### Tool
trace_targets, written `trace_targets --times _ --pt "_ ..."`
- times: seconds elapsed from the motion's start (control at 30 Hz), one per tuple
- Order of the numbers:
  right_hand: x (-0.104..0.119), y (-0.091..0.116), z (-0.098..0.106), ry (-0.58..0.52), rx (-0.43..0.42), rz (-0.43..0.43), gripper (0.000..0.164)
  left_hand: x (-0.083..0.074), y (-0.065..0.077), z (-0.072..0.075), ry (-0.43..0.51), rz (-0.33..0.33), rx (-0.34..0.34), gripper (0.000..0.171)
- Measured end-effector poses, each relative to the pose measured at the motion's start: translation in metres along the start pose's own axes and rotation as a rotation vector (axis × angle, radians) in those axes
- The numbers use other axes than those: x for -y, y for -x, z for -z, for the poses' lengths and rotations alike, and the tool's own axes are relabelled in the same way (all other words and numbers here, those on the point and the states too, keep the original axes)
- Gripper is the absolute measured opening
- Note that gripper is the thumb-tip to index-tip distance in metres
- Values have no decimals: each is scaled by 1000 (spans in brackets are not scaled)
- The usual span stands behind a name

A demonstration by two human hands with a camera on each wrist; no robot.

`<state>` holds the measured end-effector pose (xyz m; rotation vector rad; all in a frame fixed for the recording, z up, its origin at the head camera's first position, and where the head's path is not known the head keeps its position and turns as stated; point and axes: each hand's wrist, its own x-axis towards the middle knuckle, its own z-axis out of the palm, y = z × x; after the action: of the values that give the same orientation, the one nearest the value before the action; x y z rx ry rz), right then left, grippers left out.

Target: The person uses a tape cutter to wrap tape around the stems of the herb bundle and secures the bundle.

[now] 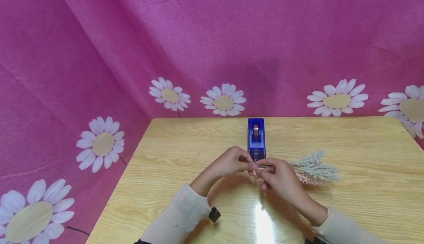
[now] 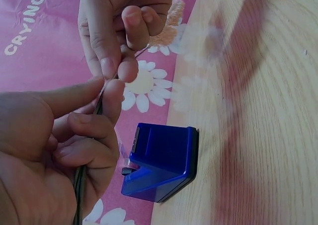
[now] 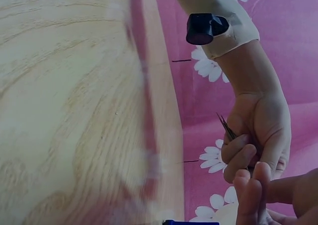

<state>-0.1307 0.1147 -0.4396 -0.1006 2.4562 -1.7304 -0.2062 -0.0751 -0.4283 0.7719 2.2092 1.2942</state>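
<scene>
In front of the blue tape dispenser (image 1: pixel 256 137), my two hands meet around the thin stems of a bunch of artificial flower sprays (image 1: pixel 314 166). My left hand (image 1: pixel 236 162) grips the dark green stems (image 2: pixel 79 195), whose ends stick out past its fingers in the right wrist view. Beside it my right hand (image 1: pixel 279 176) pinches the same stems, fingertips against the left hand's thumb and forefinger. A small shiny bit, perhaps clear tape, shows between the fingertips. The pale green and pinkish heads stretch out to the right of the right hand.
The wood-grain table (image 1: pixel 159 185) lies under the hands, with glare near its front. A pink cloth (image 1: pixel 212 34) printed with white daisies hangs behind and at the left. Each forearm wears a light sleeve (image 1: pixel 182 214) and a black wrist device (image 1: pixel 214 214).
</scene>
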Motion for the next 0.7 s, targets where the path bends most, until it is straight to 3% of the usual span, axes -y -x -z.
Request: trace_targets --times 0.33,0.57,0.7 --pt "-3 1 -2 12 -10 8 29 -2 -1 -3 -20 49 -17 18" --pt "0 4 3 -83 17 8 39 -4 0 -3 -57 68 -28 20" --pt "11 4 16 -33 11 71 35 -4 0 -3 -69 75 -29 21"
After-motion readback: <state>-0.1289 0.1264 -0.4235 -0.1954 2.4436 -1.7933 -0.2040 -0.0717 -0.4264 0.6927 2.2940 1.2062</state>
